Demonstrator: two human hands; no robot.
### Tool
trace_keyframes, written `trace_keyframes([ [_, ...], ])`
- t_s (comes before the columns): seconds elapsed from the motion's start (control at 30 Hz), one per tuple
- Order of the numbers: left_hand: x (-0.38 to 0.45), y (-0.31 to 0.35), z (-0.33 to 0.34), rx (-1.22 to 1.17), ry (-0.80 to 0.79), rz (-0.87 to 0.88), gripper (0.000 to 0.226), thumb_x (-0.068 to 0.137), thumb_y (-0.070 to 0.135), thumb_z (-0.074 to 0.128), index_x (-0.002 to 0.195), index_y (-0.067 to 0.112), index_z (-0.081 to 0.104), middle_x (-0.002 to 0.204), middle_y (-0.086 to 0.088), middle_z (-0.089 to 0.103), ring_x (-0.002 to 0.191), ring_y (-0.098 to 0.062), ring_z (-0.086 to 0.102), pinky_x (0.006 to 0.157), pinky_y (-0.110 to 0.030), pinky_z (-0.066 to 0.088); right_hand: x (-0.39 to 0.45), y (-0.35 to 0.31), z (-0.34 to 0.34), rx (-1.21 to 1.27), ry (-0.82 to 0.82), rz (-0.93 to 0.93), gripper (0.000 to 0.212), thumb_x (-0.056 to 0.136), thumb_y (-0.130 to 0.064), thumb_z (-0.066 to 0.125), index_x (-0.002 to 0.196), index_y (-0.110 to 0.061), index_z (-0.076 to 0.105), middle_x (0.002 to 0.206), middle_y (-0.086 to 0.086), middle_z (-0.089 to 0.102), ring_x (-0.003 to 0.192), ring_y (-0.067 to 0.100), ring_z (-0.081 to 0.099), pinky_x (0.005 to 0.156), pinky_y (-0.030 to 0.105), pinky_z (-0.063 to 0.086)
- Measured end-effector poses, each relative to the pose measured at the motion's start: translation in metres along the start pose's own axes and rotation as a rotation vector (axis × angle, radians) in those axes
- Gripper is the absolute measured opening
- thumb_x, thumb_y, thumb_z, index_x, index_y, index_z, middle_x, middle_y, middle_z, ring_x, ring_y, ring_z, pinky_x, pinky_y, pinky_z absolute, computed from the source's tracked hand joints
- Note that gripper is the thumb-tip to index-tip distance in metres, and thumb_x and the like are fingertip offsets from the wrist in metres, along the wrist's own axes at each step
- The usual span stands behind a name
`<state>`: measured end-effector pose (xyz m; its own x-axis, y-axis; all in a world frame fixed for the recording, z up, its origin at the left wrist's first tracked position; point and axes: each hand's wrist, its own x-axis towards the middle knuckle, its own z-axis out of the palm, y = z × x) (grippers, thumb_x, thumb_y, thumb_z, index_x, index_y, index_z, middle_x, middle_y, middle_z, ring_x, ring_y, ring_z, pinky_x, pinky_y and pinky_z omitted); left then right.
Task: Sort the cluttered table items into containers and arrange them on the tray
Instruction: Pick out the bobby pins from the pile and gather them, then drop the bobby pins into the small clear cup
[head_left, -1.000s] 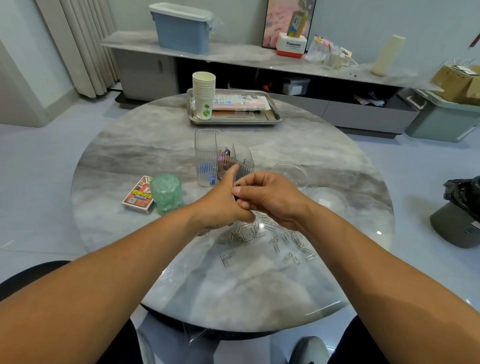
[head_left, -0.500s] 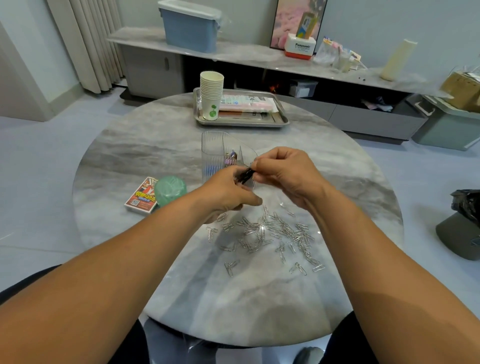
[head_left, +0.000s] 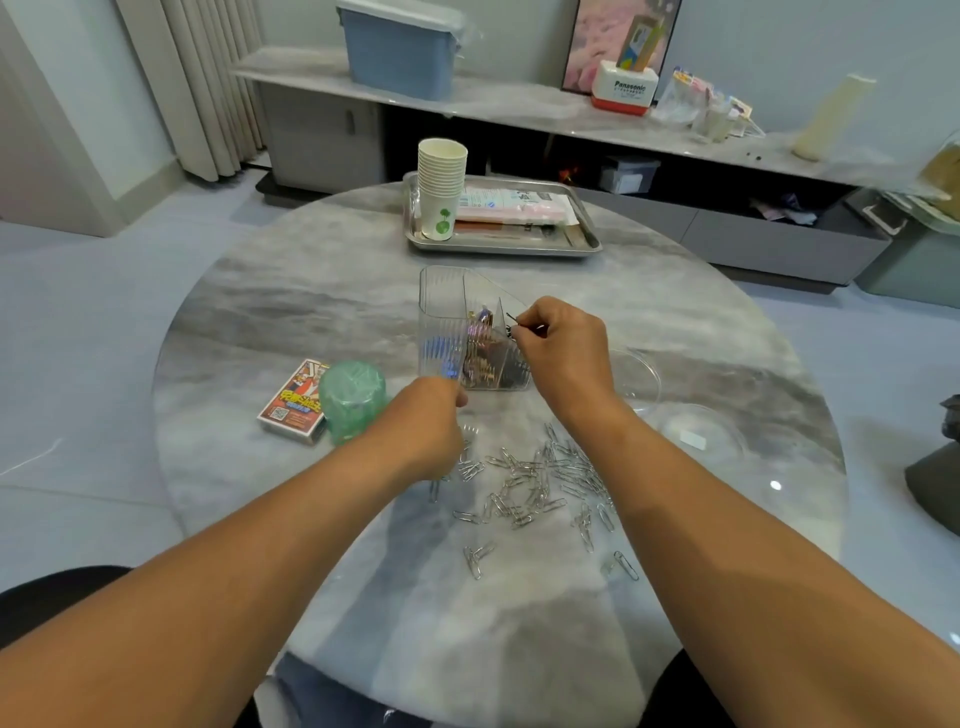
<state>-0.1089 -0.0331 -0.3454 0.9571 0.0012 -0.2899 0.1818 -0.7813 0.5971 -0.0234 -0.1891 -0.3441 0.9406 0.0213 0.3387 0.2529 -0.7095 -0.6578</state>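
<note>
Nearest to you, the silver paper clips (head_left: 540, 483) lie scattered on the bench (head_left: 311, 312), at about 3 o'clock from your left hand (head_left: 434, 415). This grip is curled, knuckles up; whether it holds something I cannot tell. At 12 o'clock from the pile, your right hand (head_left: 563, 345) pinches a small dark clip (head_left: 514, 323) just above the right compartment of the clear organizer (head_left: 441, 322). Its long axis seems to point toward 9 o'clock. Farther, the tray (head_left: 587, 244) carries paper cups (head_left: 441, 187).
</note>
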Motion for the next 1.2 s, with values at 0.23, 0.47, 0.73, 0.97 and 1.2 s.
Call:
trace_keyframes([
  [0.23,-0.017,-0.023,0.042,0.0,0.14,0.216,0.051,0.108,0.034,0.036,0.155,0.014,0.033,0.159,-0.004,0.034,0.145,-0.021,0.033,0.118,-0.031,0.026,0.006,-0.001,-0.005,-0.056,-0.157,0.06,0.025,0.097,-0.032,0.066,0.075,-0.023,0.073,0.067,-0.009,0.068,0.065,0.014,0.062,0.062,0.032,0.049],
  [0.47,-0.02,-0.035,0.08,0.242,0.132,0.221,0.071,0.103,0.061,0.016,0.162,0.022,0.002,0.17,-0.002,-0.007,0.155,-0.015,-0.013,0.124,-0.034,-0.013,-0.006,-0.005,-0.018,-0.055,-0.313,-0.04,0.041,0.107,-0.033,0.036,0.143,-0.032,0.056,0.12,0.004,0.073,0.106,0.024,0.065,0.093,0.04,0.051],
  [0.73,-0.024,-0.029,0.089,0.286,0.063,0.398,0.075,0.1,0.068,0.008,0.162,0.028,-0.002,0.17,0.004,-0.008,0.153,-0.007,-0.014,0.121,-0.028,-0.017,-0.022,0.001,-0.034,0.064,-0.207,-0.054,0.042,0.107,-0.021,0.035,0.146,-0.026,0.049,0.139,0.001,0.062,0.123,0.018,0.06,0.106,0.041,0.048],
  [0.97,-0.022,-0.02,0.084,0.135,0.03,0.439,0.069,0.103,0.064,0.016,0.162,0.033,0.0,0.169,0.011,-0.008,0.152,0.0,-0.012,0.121,-0.022,-0.008,-0.086,0.014,-0.052,0.231,-0.126,0.074,0.034,0.106,-0.018,0.042,0.132,-0.024,0.064,0.116,-0.009,0.07,0.111,-0.003,0.062,0.098,0.021,0.049],
  [1.2,-0.007,-0.013,0.092,0.257,0.097,0.401,0.068,0.103,0.062,0.011,0.162,0.03,0.002,0.17,0.006,-0.006,0.154,-0.006,-0.011,0.124,-0.03,-0.008,-0.147,0.054,-0.075,-0.012,-0.03,0.129,0.032,0.108,-0.029,0.039,0.13,-0.02,0.061,0.119,-0.015,0.056,0.111,-0.003,0.048,0.099,0.012,0.033],
])
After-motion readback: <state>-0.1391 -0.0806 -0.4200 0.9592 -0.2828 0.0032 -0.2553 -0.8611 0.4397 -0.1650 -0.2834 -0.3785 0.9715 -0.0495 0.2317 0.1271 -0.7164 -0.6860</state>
